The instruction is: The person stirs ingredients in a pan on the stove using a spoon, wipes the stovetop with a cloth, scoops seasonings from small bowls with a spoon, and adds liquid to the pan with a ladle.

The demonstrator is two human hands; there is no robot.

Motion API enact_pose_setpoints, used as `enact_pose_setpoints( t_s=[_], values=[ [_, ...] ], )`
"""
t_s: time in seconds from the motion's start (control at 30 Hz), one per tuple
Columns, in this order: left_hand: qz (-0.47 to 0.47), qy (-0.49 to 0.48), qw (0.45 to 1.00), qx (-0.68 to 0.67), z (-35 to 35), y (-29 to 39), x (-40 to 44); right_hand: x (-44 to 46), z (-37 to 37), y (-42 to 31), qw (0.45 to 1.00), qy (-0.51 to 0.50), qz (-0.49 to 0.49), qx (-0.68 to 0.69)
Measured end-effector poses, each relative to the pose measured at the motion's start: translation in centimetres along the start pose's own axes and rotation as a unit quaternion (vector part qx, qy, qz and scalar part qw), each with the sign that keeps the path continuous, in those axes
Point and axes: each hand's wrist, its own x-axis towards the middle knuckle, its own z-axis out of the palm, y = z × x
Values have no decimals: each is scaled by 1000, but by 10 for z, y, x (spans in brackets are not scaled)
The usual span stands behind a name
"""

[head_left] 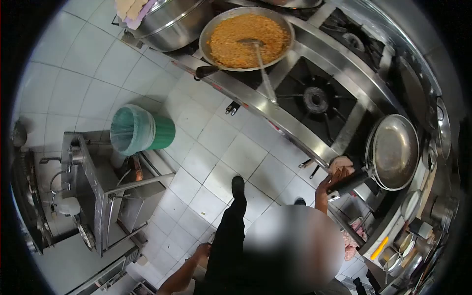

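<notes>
My right hand (pixel 338 178) reaches to the stove's front edge and grips a folded, pinkish-beige cloth (pixel 340 163). Just beside it, the black handle (pixel 350 182) of a frying pan (pixel 395 151) sticks out, and another pan's rim shows beneath. Low on the left, my left hand (pixel 201 252) hangs by my dark trouser leg; its fingers are partly hidden and I cannot make out what they hold, if anything. A blurred patch covers much of my right arm and body.
On the stove (pixel 314 98), a wide pan of orange-brown food (pixel 246 37) holds a ladle (pixel 263 69) whose handle overhangs the front. A large steel pot (pixel 172 24) stands alongside. A green bin (pixel 162 132) and a steel table (pixel 98 196) occupy the left side.
</notes>
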Motion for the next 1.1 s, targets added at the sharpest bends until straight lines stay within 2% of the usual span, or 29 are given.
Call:
enact_pose_setpoints(
  t_s=[0.03, 0.07, 0.1, 0.13, 0.17, 0.27, 0.3, 0.37, 0.43, 0.5, 0.53, 0.57, 0.6, 0.67, 0.7, 0.73, 0.77, 0.8, 0.83, 0.87, 0.9, 0.97, 1.0, 1.03, 1.1],
  values=[
    [0, -4, 1000, -3, -15, -4, -6, 18, -1, -35, 999, -10, -19, -47],
    [-40, -20, 995, -93, -30, -3, -8, 31, 4, -65, 999, -39, 9, -32],
    [-75, -21, 992, -102, -65, 15, -3, 41, 14, -92, 997, -68, 37, -18],
    [-111, -20, 987, -111, -107, 38, 4, 44, 32, -114, 997, -55, 48, -3],
    [-135, -22, 985, -102, -77, 8, -6, 50, 50, -134, 998, -42, 42, 2],
    [-116, -68, 983, -125, -83, -13, -12, 74, 92, -203, 997, -38, 21, 68],
    [-204, -8, 955, -215, -84, -10, -15, 81, 109, -225, 996, -42, 12, 78],
    [-286, 47, 908, -303, -95, -9, -21, 91, 148, -269, 993, -44, -16, 109],
    [-116, 111, 971, -178, -105, -14, -30, 106, 193, -319, 989, -27, -57, 134],
    [-122, 119, 967, -190, -111, -8, -40, 129, 239, -376, 959, 22, -71, 272],
    [-129, 133, 962, -200, -112, -5, -44, 139, 262, -411, 904, -9, 57, 424],
    [-135, 147, 957, -209, -114, -5, -47, 148, 271, -432, 900, -29, 63, 430],
    [-98, 119, 972, -177, -111, -14, -51, 157, 281, -452, 896, -49, 69, 436],
    [-82, 81, 977, -181, -74, -35, -63, 165, 277, -457, 956, -52, -36, 285],
    [-72, 42, 979, -188, -68, -44, -66, 158, 271, -448, 965, -102, -74, 230],
    [-107, 55, 944, -308, -71, -46, -65, 153, 257, -432, 968, -153, -107, 169],
    [-91, 38, 949, -299, -74, -51, -62, 150, 239, -409, 963, -142, -96, 210],
    [-110, 37, 905, -409, -72, -57, -62, 150, 219, -387, 955, -132, -86, 251],
    [-134, 37, 848, -512, -74, -64, -63, 143, 198, -354, 955, -141, -124, 231],
    [-127, 27, 854, -504, -89, -72, -56, 130, 182, -321, 961, -110, -102, 232],
    [-214, -41, 862, -458, -109, -84, -47, 113, 164, -287, 965, -79, -81, 235],
    [-292, -112, 864, -394, -136, -105, -37, 84, 108, -224, 985, -112, 3, 135],
    [-312, -92, 724, -608, -139, -122, -30, 76, 79, -196, 988, -90, 30, 120],
    [-313, -68, 537, -781, -146, -132, -24, 61, 60, -164, 992, -106, 58, 42],
    [-317, -73, 549, -770, -186, -115, 3, 48, 17, -121, 987, -96, 127, -36]
  ],
)
